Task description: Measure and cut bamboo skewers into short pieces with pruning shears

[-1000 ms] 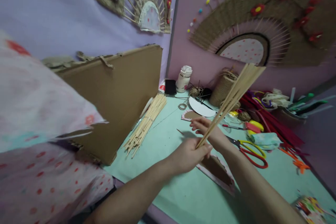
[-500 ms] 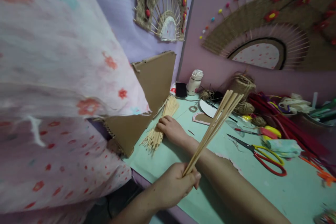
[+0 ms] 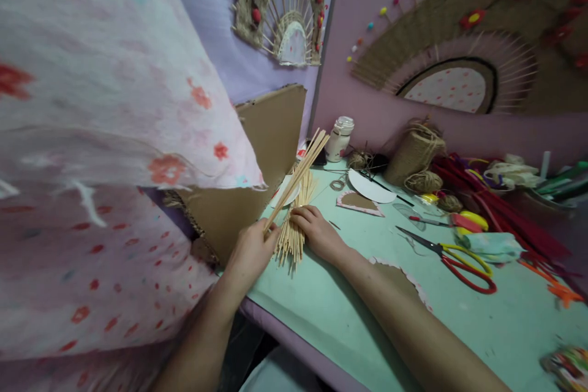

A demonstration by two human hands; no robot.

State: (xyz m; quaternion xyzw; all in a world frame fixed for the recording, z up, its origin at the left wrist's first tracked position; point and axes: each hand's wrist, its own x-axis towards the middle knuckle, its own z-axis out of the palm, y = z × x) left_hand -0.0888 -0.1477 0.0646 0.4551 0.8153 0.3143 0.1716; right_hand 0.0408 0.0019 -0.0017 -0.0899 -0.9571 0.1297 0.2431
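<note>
My left hand (image 3: 250, 251) is closed round the lower end of a small bunch of thin wooden sticks (image 3: 301, 171), which slant up and to the right in front of the cardboard. My right hand (image 3: 318, 234) lies over a larger pile of wooden sticks (image 3: 290, 246) on the green tabletop, its fingers curled across them. Both hands are close together at the left side of the table. A white rounded piece (image 3: 288, 190) lies partly hidden behind the sticks.
Scissors (image 3: 448, 257) with red and yellow handles lie at the right. Behind are twine rolls (image 3: 416, 150), a white jar (image 3: 340, 138) and a half-round cardboard piece (image 3: 361, 202). A cardboard sheet (image 3: 257, 153) leans at left, beside hanging floral cloth (image 3: 114, 104).
My left hand has moved left and away from me, bringing its bunch beside the pile. My right hand and the pile have shifted slightly right, and the white rounded piece now shows.
</note>
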